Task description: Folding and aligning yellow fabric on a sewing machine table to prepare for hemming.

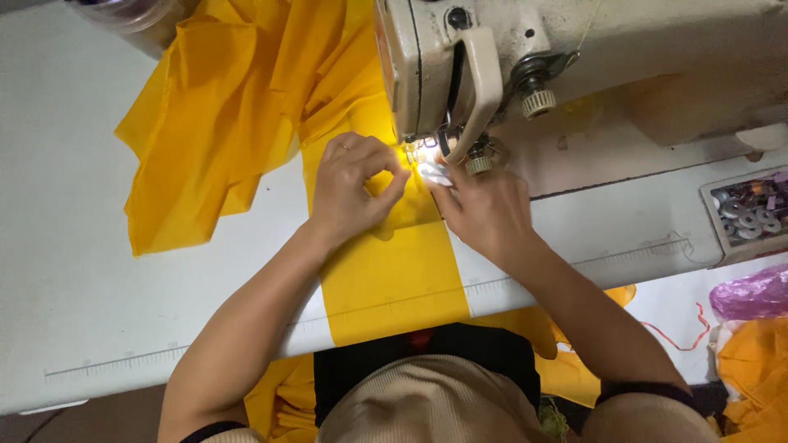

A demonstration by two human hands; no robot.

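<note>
A strip of yellow fabric (394, 279) runs from the table's front edge up under the foot of a cream sewing machine (509, 49). My left hand (357, 184) rests on the fabric just left of the needle, fingers curled and pinching the cloth. My right hand (484, 209) lies at the strip's right edge and grips a small white label (435, 172) right below the presser foot. A lamp lights the needle area brightly. The needle itself is hidden behind the fingers.
Bunched yellow fabric (222, 107) lies piled at the back left of the white table (74, 246). A tray of metal bobbins (749, 215) sits at the right. A pink plastic bag (755, 295) and more yellow cloth lie beyond the right edge.
</note>
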